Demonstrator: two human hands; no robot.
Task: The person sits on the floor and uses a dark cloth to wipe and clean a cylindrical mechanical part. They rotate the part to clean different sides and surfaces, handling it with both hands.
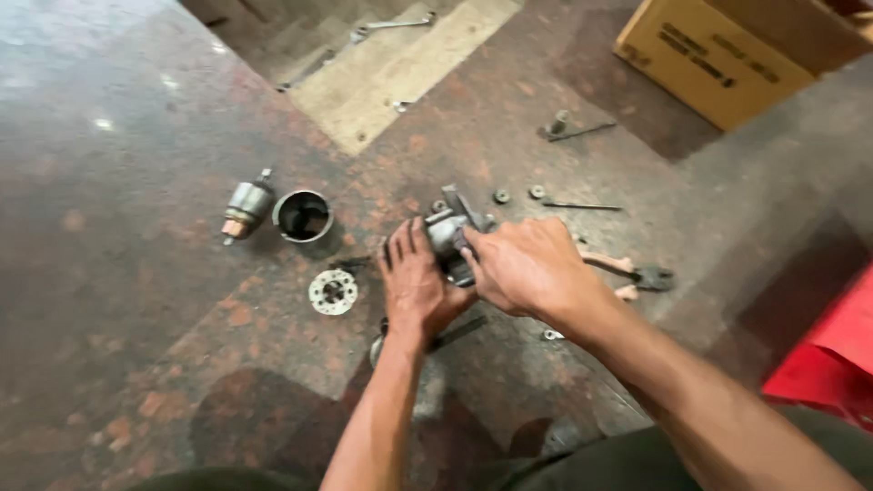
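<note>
- Both hands are closed on one grey metal housing (450, 238) that sits on the stone floor (136, 136), near the middle of the view. The left hand (416, 282) steadies it from the near side, fingers wrapped against it; the right hand (523, 265) grips it from the right, thumb pressing on top.
- Judging by the loose parts around it, the unit looks well taken apart, with the housing the piece now in hand. Whether parts are coming off or going back on, I cannot tell.
- One cylindrical armature (247, 207) lies to the left, well apart from the hands.
- One open metal can (303, 216) stands just beside the armature.
- One round plate with holes (333, 292) lies near the left hand.
- Two small nuts or washers (501, 195) sit beyond the housing; a third small one (552, 335) lies by the right wrist.
- Two thin rods show: one long bolt (582, 206) beyond the right hand, and another rod (580, 131) farther off beside a small fitting.
- One pair of pliers (637, 273) lies behind the right hand, partly hidden.
- One spanner (391, 25) rests at the far end, on a pale board (400, 73).
- One cardboard box (727, 55) stands at the top right.
</note>
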